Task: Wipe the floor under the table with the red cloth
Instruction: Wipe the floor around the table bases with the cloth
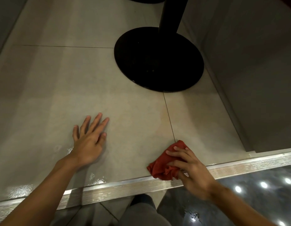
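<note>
The red cloth [164, 162] lies bunched on the beige tiled floor [128, 115], right at the near metal edge strip. My right hand [192, 170] is shut on the red cloth, fingers spread over its top. My left hand [90, 136] rests flat on the tile to the left, palm down, fingers apart, holding nothing. The black round table base [157, 61] with its black post [171, 13] stands on the floor beyond both hands.
A ribbed metal strip [109, 191] edges the raised tiled floor at the front. A grey panel [255, 79] walls the right side. Dark glossy floor [239, 206] with light reflections lies at lower right. A second black base [144, 0] shows at the top.
</note>
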`<state>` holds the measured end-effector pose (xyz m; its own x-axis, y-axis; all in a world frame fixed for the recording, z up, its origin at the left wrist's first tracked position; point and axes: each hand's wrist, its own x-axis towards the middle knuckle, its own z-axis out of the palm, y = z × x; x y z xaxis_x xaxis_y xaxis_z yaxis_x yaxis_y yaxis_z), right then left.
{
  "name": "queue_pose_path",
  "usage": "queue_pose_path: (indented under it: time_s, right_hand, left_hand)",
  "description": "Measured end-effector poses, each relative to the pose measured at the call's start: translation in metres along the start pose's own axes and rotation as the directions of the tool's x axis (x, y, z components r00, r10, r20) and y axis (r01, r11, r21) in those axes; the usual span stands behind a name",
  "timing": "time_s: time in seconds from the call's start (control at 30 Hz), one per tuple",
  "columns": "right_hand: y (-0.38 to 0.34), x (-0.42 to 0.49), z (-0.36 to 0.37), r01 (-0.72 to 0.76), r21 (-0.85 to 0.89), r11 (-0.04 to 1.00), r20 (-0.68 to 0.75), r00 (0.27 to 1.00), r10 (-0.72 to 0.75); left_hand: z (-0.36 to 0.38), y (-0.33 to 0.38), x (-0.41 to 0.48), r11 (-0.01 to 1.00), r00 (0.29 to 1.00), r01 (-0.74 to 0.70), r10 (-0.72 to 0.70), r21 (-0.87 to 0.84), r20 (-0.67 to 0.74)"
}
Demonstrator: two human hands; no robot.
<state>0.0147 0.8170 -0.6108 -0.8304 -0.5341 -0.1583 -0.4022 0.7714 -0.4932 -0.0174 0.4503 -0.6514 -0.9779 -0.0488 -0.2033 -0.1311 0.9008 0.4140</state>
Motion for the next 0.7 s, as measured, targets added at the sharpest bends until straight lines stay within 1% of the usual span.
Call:
queue_pose_path:
  time_s: [0.1,0.2,0.27,0.33,0.4,0.47,0.57,0.63,0.67,0.7]
  right_hand:
    - [0.006,-0.013,-0.003,-0.038,0.007,0.999,-0.047,0.998,0.039]
    - [0.011,-0.02,-0.008,-0.082,0.037,0.996,-0.061,0.995,0.084]
    - [0.008,-0.019,-0.013,-0.127,0.136,0.982,-0.068,0.988,0.138]
    - [0.005,-0.018,-0.022,-0.204,0.284,0.937,-0.125,0.961,0.247]
    - [0.007,-0.021,-0.034,-0.258,0.367,0.894,-0.217,0.911,0.352]
    - [0.016,-0.027,-0.046,-0.312,0.384,0.869,-0.34,0.827,0.447]
    - [0.033,-0.04,-0.05,-0.436,0.336,0.835,-0.494,0.673,0.55]
    - [0.042,-0.047,-0.045,-0.546,0.287,0.787,-0.547,0.581,0.603]
    - [0.045,-0.049,-0.04,-0.585,0.261,0.768,-0.562,0.554,0.614]
    - [0.047,-0.051,-0.035,-0.61,0.23,0.758,-0.574,0.544,0.612]
  left_hand:
    - [0.0,-0.001,0.0,1.0,1.0,0.002,-0.002,0.004,-0.015]
    - [0.0,-0.001,0.0,1.0,1.0,-0.008,0.008,0.009,-0.012]
    - [0.0,-0.002,0.0,1.0,1.0,0.007,-0.007,0.026,-0.002]
    - [0.0,-0.001,0.002,0.998,1.0,0.012,-0.013,0.058,0.018]
    - [-0.002,0.001,0.006,0.997,0.999,0.023,-0.026,0.077,0.039]
    - [-0.002,0.004,0.008,0.996,0.998,0.036,-0.039,0.08,0.046]
    - [0.002,0.004,0.007,0.996,0.999,0.036,-0.039,0.086,0.035]
    - [0.005,0.002,0.004,0.996,0.999,0.031,-0.032,0.079,0.011]
    - [0.006,0.0,0.003,0.997,1.0,0.028,-0.028,0.074,0.0]
    - [0.007,-0.001,0.002,0.997,1.0,0.022,-0.021,0.069,-0.008]
